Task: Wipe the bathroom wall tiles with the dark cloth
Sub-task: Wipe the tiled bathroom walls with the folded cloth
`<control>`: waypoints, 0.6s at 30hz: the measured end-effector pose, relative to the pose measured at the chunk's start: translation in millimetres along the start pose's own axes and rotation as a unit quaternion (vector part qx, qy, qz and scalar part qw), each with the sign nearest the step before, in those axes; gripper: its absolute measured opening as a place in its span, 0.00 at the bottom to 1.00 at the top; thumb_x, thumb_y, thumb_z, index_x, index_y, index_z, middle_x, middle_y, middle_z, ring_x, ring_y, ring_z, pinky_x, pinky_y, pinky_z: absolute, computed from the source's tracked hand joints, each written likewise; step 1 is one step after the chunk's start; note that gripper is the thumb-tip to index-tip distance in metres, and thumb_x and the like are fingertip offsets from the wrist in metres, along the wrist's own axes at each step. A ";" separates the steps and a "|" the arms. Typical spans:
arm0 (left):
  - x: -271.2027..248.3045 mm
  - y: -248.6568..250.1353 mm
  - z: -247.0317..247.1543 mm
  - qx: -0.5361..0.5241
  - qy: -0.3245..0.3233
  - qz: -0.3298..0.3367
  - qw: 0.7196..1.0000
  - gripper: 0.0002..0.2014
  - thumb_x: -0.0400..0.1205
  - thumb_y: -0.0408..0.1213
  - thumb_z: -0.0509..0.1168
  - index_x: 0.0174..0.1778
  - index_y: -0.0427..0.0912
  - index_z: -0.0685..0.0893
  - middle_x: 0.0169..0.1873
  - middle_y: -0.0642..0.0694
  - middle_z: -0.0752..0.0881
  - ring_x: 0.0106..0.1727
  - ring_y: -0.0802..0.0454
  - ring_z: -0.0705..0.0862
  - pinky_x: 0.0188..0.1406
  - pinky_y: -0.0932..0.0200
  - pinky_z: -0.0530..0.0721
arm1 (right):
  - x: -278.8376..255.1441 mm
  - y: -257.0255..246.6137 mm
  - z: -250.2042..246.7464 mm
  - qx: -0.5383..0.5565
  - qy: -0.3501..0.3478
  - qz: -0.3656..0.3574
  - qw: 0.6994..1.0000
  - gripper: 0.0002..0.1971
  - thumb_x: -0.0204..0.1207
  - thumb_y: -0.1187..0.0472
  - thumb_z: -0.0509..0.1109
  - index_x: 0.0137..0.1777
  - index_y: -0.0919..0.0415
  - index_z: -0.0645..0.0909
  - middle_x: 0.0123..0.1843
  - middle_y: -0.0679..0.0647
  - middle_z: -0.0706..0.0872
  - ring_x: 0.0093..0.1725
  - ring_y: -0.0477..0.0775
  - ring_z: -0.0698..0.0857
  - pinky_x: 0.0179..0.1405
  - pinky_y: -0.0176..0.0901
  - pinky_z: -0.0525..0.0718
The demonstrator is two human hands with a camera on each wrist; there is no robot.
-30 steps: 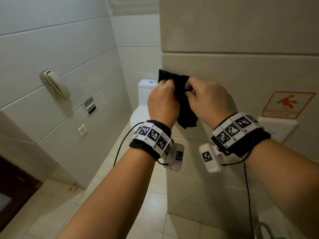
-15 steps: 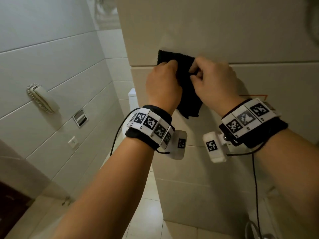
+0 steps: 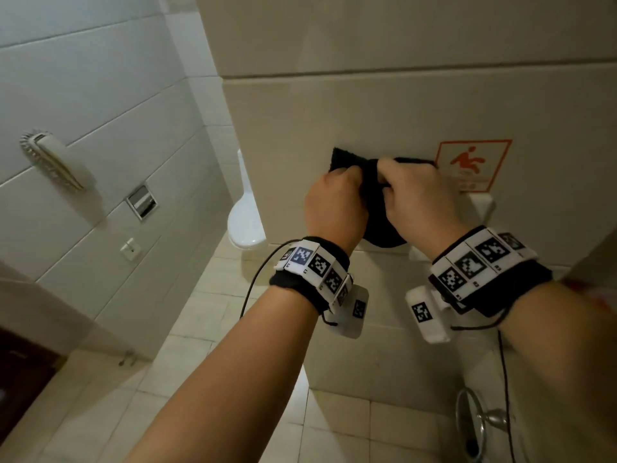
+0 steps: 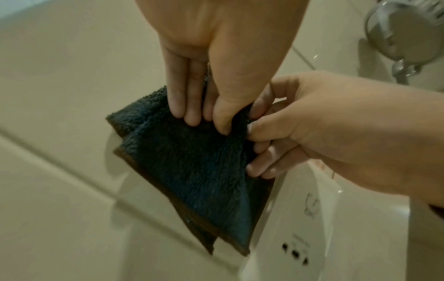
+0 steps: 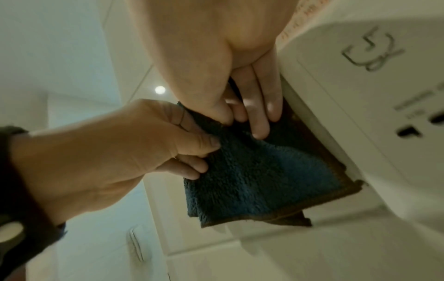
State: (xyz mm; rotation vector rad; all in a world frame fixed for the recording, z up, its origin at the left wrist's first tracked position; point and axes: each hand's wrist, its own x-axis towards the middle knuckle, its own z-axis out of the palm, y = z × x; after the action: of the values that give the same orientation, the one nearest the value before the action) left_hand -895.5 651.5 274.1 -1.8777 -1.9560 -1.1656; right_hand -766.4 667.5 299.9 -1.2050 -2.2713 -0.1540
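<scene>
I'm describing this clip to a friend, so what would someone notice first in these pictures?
First, the two hands: the left hand and right hand pinch a folded dark cloth between them, close to the beige wall tiles. Just right of the cloth sits an orange slip-warning sign, above a white wall-mounted unit.

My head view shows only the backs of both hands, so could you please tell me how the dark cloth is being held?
Observer: The left wrist view shows the left hand pinching the top edge of the dark cloth between thumb and fingers.
Operator: And the right hand?
Observer: The right wrist view shows the right hand pinching the same edge, right beside the left.
Operator: Is the cloth a single layer?
Observer: No, it is folded: two brown-edged layers show at its lower corners.
</scene>
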 end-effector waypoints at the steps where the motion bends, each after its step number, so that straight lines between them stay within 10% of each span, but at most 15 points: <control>1: -6.9 -5.1 5.5 0.004 -0.010 -0.010 1.000 0.07 0.74 0.29 0.70 0.32 0.39 0.79 0.29 0.41 0.82 0.29 0.38 0.80 0.27 0.56 0.65 | -4.4 -0.2 9.1 0.000 -0.014 -0.001 1.000 0.08 0.77 0.68 0.65 0.44 0.55 0.71 0.36 0.58 0.83 0.36 0.66 0.83 0.28 0.51 0.77; 7: -38.7 -31.6 32.7 0.004 -0.017 -0.050 0.999 0.09 0.71 0.29 0.74 0.29 0.38 0.80 0.26 0.41 0.82 0.24 0.39 0.79 0.25 0.59 0.63 | -25.5 -6.0 40.5 -0.033 -0.058 0.001 0.998 0.03 0.79 0.67 0.64 0.47 0.59 0.78 0.36 0.57 0.85 0.34 0.64 0.83 0.24 0.38 0.52; 18: -62.8 -73.0 45.3 -0.013 -0.052 -0.080 0.995 0.07 0.72 0.30 0.73 0.30 0.38 0.83 0.26 0.42 0.83 0.26 0.40 0.80 0.25 0.59 0.66 | -36.1 -18.0 92.2 -0.015 -0.039 -0.005 0.999 0.06 0.73 0.71 0.71 0.45 0.61 0.80 0.30 0.56 0.83 0.26 0.63 0.82 0.25 0.39 0.62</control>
State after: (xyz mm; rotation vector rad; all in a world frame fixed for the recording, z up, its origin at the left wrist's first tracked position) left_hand -933.8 640.8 175.5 -1.8578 -2.1925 -1.1616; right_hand -803.7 662.6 206.5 -1.2347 -2.3498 -0.1479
